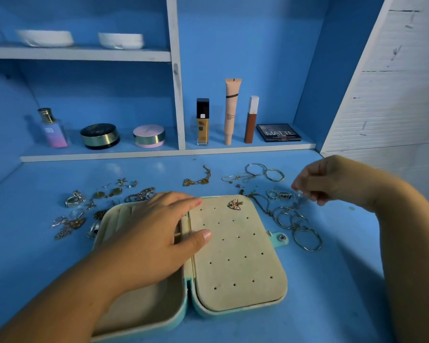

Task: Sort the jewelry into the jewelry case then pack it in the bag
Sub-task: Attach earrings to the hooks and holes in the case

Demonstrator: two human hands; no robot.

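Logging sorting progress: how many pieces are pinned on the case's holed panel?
1: a butterfly earring near the far edge of the holed panel. The left hand covers much of the case beside it, so pieces there may be hidden.

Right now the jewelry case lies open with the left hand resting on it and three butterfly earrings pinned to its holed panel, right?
Not quite: the head view shows only one butterfly earring pinned to the holed panel.
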